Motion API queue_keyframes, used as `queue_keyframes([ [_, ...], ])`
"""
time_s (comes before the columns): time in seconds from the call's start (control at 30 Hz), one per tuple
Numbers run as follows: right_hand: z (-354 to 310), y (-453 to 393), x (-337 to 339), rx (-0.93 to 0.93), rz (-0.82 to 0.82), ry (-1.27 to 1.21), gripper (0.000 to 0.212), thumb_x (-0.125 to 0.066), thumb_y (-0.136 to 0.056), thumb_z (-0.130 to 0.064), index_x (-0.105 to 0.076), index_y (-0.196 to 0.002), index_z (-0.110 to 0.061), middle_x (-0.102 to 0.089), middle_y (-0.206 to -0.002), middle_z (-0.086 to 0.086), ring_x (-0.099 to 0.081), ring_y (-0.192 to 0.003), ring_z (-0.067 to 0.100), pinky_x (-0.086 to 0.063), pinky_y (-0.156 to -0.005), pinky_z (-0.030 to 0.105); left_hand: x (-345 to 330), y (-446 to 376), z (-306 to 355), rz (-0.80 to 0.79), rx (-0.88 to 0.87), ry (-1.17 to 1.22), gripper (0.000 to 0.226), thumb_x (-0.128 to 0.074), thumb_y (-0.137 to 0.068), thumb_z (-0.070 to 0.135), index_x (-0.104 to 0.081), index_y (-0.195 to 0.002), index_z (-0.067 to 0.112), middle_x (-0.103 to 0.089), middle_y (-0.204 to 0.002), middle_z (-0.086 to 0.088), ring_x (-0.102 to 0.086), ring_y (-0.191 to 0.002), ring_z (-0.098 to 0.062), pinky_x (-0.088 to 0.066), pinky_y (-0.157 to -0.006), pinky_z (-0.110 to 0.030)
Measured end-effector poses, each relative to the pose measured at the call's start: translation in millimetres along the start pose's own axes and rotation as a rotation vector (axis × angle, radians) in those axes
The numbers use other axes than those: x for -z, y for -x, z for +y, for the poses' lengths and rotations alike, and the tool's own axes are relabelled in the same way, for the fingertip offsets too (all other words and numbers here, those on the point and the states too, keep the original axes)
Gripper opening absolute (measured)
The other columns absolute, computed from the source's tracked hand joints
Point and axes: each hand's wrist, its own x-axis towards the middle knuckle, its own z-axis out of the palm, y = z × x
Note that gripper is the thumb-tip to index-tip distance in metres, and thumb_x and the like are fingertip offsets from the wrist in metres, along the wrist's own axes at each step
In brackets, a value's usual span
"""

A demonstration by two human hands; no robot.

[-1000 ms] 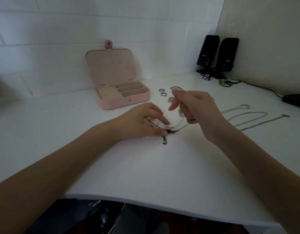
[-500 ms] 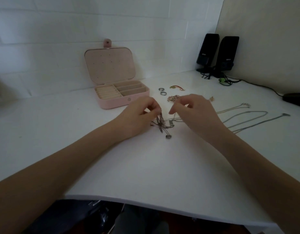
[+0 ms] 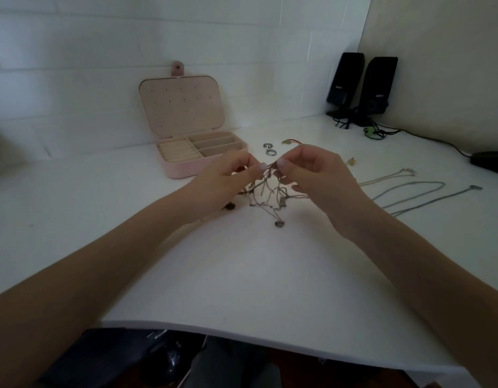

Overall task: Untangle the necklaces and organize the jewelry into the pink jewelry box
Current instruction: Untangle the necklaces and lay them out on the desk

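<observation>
You are pinching the top of the tangled necklaces [image 3: 270,191] with both hands, and that shared pinch point is what the next pull depends on. Your left hand [image 3: 228,177] is closing thumb and forefinger on a strand from the 9 o'clock side; your right hand [image 3: 315,175] is gripping the same knot from 3 o'clock, with its fingertips [image 3: 282,163] almost touching the left ones. The tangle is hanging straight down from that point toward 6 o'clock, so its long axis is running top to bottom between your palms, and a small round pendant [image 3: 279,224] is resting on the white table [image 3: 242,275] at the low end. Neither hand is nearer: the knot is sitting midway, so I judge that drawing the hands apart along the 9-to-3 line is what will open it.

Three loose chains [image 3: 410,191] are lying stretched out at 3 o'clock, well apart from the knot. The pink jewelry box [image 3: 203,166] is standing open at 11 o'clock, just beyond your left knuckles, and two rings [image 3: 269,149] are lying near it at 12 o'clock.
</observation>
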Motion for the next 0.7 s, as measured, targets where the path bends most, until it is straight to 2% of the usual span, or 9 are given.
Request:
queue_keyframes([
  [0.03,-1,0,0,-0.028,-0.014,-0.052,0.010,-0.058,-0.092,-0.016,-0.063,-0.083,-0.016,-0.069,-0.084,0.002,-0.062,-0.075,0.008,-0.047,-0.068,0.020,0,1,1,-0.025,0.019,0.030,0.025,-0.052,-0.085,0.046,-0.054,-0.071,0.025,-0.046,-0.064,0.019,-0.042,-0.065,-0.004,-0.035,-0.068,-0.024],
  [0.13,-5,-2,2,-0.181,-0.011,-0.331,0.015,-0.047,-0.096,-0.014,-0.059,-0.089,-0.008,-0.066,-0.081,0.004,-0.065,-0.073,0.013,-0.050,-0.069,0.024,1,3,4,-0.094,0.092,0.099,0.029,-0.057,-0.084,0.047,-0.058,-0.075,0.019,-0.051,-0.078,-0.001,-0.046,-0.077,-0.016,-0.044,-0.080,-0.038],
  [0.2,-9,-3,7,-0.281,0.030,-0.550,0.017,-0.044,-0.095,-0.013,-0.055,-0.083,-0.008,-0.064,-0.073,0.005,-0.062,-0.068,0.016,-0.049,-0.068,0.026,1,4,5,-0.101,0.143,0.107,0.021,-0.054,-0.092,0.033,-0.058,-0.078,0.018,-0.055,-0.089,-0.003,-0.051,-0.088,-0.014,-0.046,-0.096,-0.040],
  [0.27,-12,-4,14,-0.344,0.063,-0.673,0.020,-0.046,-0.093,-0.015,-0.052,-0.075,-0.010,-0.062,-0.065,0.003,-0.058,-0.065,0.017,-0.046,-0.065,0.025,-1,3,5,-0.087,0.166,0.131,0.021,-0.048,-0.096,0.022,-0.056,-0.076,0.019,-0.056,-0.090,-0.001,-0.052,-0.089,-0.011,-0.044,-0.099,-0.040],
  [0.4,-11,-5,19,-0.393,0.038,-0.725,0.026,-0.051,-0.092,-0.023,-0.050,-0.068,-0.013,-0.055,-0.060,0.001,-0.052,-0.058,0.014,-0.040,-0.061,0.024,1,1,1,0.032,0.174,0.121,0.017,-0.052,-0.092,0.027,-0.057,-0.081,0.015,-0.057,-0.080,0.009,-0.052,-0.084,-0.010,-0.044,-0.093,-0.037],
  [0.47,-11,-5,18,-0.393,-0.003,-0.695,0.027,-0.052,-0.092,-0.025,-0.050,-0.067,-0.015,-0.050,-0.058,-0.002,-0.046,-0.054,0.012,-0.036,-0.058,0.023,3,-1,0,0.107,0.169,0.158,0.017,-0.053,-0.088,0.029,-0.059,-0.081,0.014,-0.059,-0.079,0.007,-0.054,-0.083,-0.010,-0.046,-0.089,-0.032],
  [0.57,-10,-4,17,-0.377,-0.050,-0.637,0.029,-0.054,-0.091,-0.030,-0.050,-0.065,-0.017,-0.038,-0.058,-0.005,-0.035,-0.049,0.010,-0.028,-0.055,0.022,6,-7,6,0.181,0.256,0.503,0.020,-0.045,-0.094,0.009,-0.055,-0.076,0.009,-0.061,-0.067,-0.001,-0.063,-0.070,-0.014,-0.053,-0.081,-0.031],
  [0.63,-10,-4,16,-0.358,-0.072,-0.612,0.031,-0.056,-0.090,-0.033,-0.051,-0.063,-0.018,-0.032,-0.058,-0.005,-0.029,-0.048,0.009,-0.024,-0.054,0.022,8,-9,12,0.178,0.341,0.780,0.023,-0.044,-0.091,0.006,-0.048,-0.069,0.010,-0.057,-0.055,-0.002,-0.063,-0.058,-0.017,-0.058,-0.070,-0.030],
  [0.7,-10,-4,16,-0.339,-0.105,-0.592,0.036,-0.055,-0.090,-0.036,-0.052,-0.058,-0.019,-0.030,-0.056,-0.005,-0.025,-0.047,0.009,-0.021,-0.054,0.023,11,-9,15,0.143,0.364,0.977,0.024,-0.052,-0.082,0.009,-0.040,-0.061,0.014,-0.048,-0.050,0.000,-0.055,-0.048,-0.014,-0.058,-0.064,-0.029],
])
